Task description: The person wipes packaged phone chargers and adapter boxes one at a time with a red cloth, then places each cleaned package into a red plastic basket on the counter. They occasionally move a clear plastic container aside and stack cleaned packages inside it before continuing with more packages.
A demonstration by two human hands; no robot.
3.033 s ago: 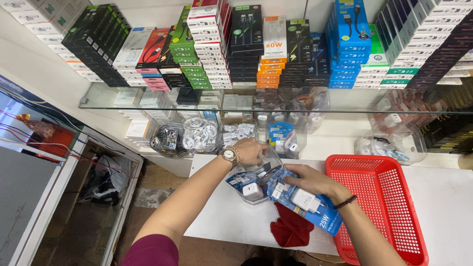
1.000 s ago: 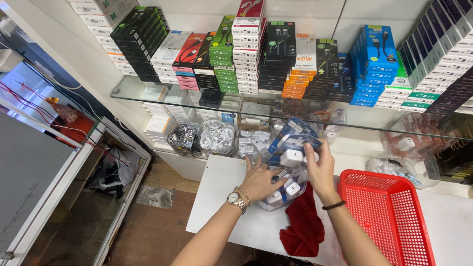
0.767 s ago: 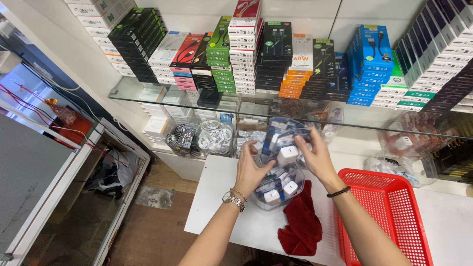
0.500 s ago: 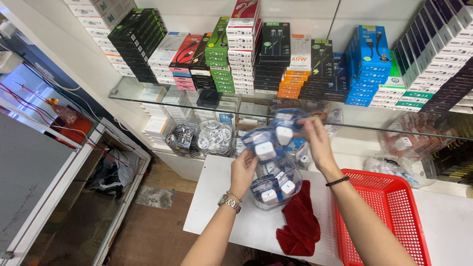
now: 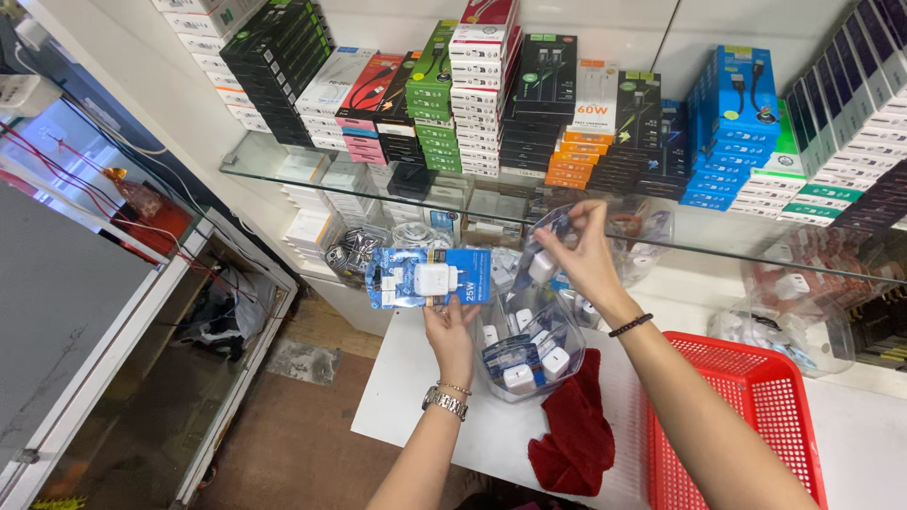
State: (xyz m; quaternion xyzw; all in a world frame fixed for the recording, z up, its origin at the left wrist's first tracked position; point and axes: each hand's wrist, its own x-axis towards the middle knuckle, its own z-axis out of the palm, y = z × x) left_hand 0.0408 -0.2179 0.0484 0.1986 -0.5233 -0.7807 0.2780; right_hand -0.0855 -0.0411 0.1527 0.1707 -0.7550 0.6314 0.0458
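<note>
Left hand (image 5: 452, 326) clenched on one charger pack (image 5: 430, 277), right hand (image 5: 578, 253) pinching another pack (image 5: 542, 265) (two total)

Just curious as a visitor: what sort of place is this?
Probably a small phone-accessory shop: stacked boxes of cables on a glass shelf, a blue-carded wall charger in the left hand, and a clear bag of chargers.

Glossy plastic charger pack (image 5: 430, 278); clear crinkly plastic bag (image 5: 529, 349); matt red cloth (image 5: 576, 434); red plastic mesh basket (image 5: 756, 416).
</note>
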